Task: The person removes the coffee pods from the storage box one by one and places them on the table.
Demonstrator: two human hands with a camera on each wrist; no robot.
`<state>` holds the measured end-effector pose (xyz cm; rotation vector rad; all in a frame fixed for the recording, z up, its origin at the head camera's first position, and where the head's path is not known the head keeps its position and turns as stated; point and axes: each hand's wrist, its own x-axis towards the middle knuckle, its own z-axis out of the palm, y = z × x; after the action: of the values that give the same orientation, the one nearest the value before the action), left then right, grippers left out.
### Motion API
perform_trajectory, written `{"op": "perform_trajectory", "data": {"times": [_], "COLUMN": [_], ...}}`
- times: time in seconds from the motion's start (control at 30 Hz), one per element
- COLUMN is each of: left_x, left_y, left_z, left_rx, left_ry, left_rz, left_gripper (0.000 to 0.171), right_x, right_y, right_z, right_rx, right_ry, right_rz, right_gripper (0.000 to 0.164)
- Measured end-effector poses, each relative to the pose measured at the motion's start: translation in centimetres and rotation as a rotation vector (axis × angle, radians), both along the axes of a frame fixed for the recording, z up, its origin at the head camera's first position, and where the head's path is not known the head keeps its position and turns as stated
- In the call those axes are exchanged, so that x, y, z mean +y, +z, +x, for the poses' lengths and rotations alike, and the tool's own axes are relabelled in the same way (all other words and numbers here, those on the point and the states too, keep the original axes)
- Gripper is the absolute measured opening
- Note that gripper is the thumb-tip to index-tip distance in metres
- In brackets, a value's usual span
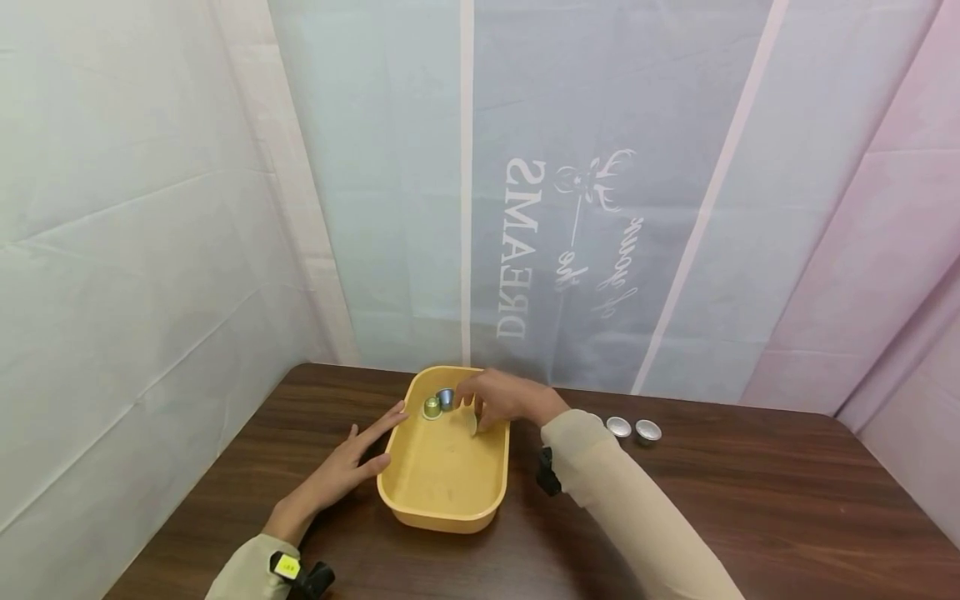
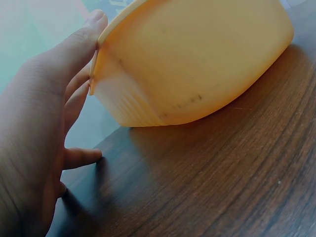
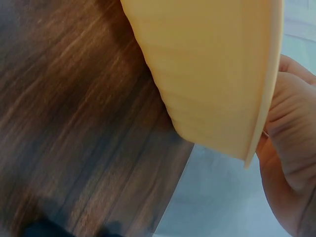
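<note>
A yellow plastic tub [image 1: 446,492] stands on the table, holding a green coffee capsule [image 1: 432,407] and a blue coffee capsule [image 1: 446,398] side by side near its far left corner. My right hand [image 1: 504,397] reaches over the right rim and pinches another coffee capsule [image 1: 472,422], its pale lid turned sideways, inside the tub. In the right wrist view the tub's wall hides those fingertips. My left hand [image 1: 339,473] rests against the left rim with its fingers fairly straight; the left wrist view shows the thumb [image 2: 84,44] along the rim.
Several silver-lidded capsules [image 1: 618,427] stand in a row on the dark wooden table [image 1: 750,508], right of the tub and partly behind my right sleeve [image 1: 600,467]. A printed curtain [image 1: 390,208] hangs behind the table's far edge.
</note>
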<state>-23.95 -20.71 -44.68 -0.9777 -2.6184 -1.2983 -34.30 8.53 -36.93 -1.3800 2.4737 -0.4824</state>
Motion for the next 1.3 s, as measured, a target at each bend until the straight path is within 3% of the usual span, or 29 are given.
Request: {"op": "perform_trajectory", "data": {"times": [0.27,0.53,0.97,1.3], "left_x": [-0.01,-0.04,-0.07,-0.08], "left_y": [-0.13,-0.13,-0.31,-0.20], "left_z": [-0.07,-0.06,-0.36,-0.15], "left_rx": [0.002,0.003,-0.005,0.000], "left_ry": [-0.005,0.000,0.000,0.008], "left_rz": [0.004,0.000,0.015,-0.005], "left_gripper": [0.060,0.060,0.061,0.060], "right_x": [-0.51,-0.50,-0.81,-0.69], "right_y": [-0.44,-0.57,-0.77,-0.39], "right_z": [0.14,-0.11,-0.03,0.05], "right_rx": [-0.033,-0.064,0.015,0.017], "right_ry": [-0.056,-0.034,-0.001,0.011], "right_rz": [0.029,0.007,0.040,0.013], "right_gripper": [0.046,0.045,0.039,0.035]}}
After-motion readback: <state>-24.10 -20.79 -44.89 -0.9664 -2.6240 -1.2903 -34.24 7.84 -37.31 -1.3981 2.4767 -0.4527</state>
